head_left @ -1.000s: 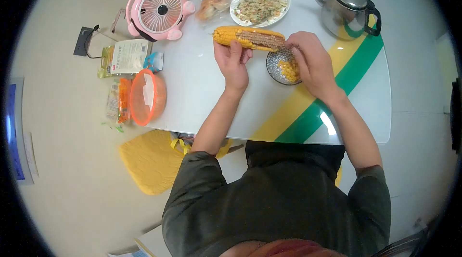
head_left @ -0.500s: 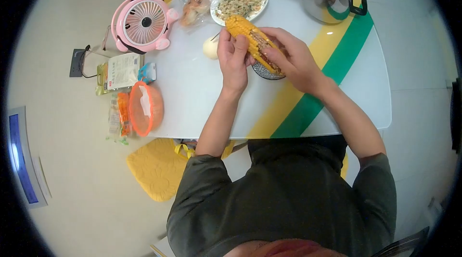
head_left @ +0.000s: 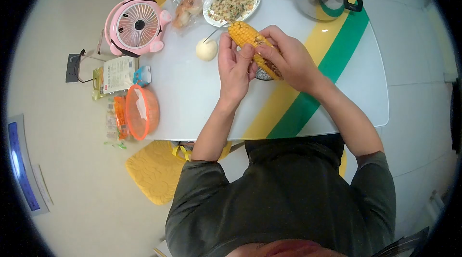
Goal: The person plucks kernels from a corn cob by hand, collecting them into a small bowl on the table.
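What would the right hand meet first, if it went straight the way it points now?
The corn, which the right hand touches now. Past it, perhaps the plate, though depth is unclear.

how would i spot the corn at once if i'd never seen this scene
Find the big striped white table, then the white plate near its far side. Just below that plate in the picture, the left hand and right hand grip the corn. It is long, yellow and knobbly with kernels, unlike the smooth pale ball to its left.
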A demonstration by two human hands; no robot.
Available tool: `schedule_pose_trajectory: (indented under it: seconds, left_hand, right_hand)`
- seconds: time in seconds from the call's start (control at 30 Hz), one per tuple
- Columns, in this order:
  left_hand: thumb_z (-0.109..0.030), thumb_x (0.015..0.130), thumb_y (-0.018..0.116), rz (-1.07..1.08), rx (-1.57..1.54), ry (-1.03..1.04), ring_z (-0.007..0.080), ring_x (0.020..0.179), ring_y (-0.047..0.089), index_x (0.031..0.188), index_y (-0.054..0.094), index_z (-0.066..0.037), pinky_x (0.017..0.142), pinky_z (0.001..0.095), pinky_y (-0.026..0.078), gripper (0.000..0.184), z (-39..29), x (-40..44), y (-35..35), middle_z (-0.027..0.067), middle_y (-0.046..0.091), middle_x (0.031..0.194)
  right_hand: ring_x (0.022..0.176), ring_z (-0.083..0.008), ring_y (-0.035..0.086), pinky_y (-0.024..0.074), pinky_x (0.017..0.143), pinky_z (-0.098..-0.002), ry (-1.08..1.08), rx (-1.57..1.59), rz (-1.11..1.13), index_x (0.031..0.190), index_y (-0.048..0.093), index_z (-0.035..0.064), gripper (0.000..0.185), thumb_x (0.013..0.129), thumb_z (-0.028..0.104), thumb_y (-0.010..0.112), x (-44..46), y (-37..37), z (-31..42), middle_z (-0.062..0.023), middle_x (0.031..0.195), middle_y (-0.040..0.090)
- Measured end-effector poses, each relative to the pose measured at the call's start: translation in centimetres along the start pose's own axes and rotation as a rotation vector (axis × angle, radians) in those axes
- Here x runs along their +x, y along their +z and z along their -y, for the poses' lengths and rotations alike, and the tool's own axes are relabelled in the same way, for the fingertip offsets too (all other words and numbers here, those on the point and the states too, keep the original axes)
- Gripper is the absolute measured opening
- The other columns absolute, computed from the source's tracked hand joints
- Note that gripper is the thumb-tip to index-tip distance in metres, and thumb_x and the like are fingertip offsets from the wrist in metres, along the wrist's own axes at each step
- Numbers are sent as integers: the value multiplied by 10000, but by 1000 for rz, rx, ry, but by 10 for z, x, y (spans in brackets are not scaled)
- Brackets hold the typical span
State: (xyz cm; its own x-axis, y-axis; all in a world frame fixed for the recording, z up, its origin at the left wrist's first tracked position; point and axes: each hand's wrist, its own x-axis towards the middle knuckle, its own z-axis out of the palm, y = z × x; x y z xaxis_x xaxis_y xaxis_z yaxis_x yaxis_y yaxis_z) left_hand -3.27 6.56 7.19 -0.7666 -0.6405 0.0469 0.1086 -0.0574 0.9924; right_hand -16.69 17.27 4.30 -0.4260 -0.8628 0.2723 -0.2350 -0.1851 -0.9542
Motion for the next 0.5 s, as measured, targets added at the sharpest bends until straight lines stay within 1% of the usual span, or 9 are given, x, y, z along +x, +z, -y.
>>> schedule_pose_trajectory:
  seconds: [0.07, 0.17, 0.37, 0.5]
  left_hand:
    - [-292, 1117, 625, -12, -17, -6, 1, 600, 507, 1292, 434, -68, 456, 142, 356, 342, 3, -1, 0, 25, 630, 1122]
    - [-286, 1121, 618, -15, -36, 1, -6, 599, 504, 1287, 434, -67, 445, 140, 350, 331, 6, -2, 1, 23, 630, 1121]
    - [-276, 1124, 607, -69, -26, -30, 11, 582, 506, 1273, 447, -63, 433, 154, 346, 306, 6, -3, 4, 28, 632, 1110]
    - [-286, 1123, 609, -84, -29, -56, 24, 569, 506, 1255, 460, -62, 426, 167, 341, 300, 3, -3, 4, 26, 639, 1074]
  right_hand:
    - [886, -439, 715, 541, 775, -507, -12, -137, -11, 1214, 569, 17, 395, 1113, 398, 546, -2, -1, 5, -233, 919, 732]
    - [845, -457, 703, 531, 738, -537, -18, -233, -1, 1214, 555, 25, 367, 1123, 379, 521, -1, 0, 5, -227, 884, 724]
    - [816, -471, 687, 519, 708, -552, -56, -246, 3, 1123, 565, 29, 344, 1136, 364, 487, -1, -1, 6, -230, 838, 700]
    - [829, -473, 683, 514, 717, -557, -45, -217, 8, 1103, 570, 30, 336, 1141, 350, 475, 0, -1, 5, -237, 854, 698]
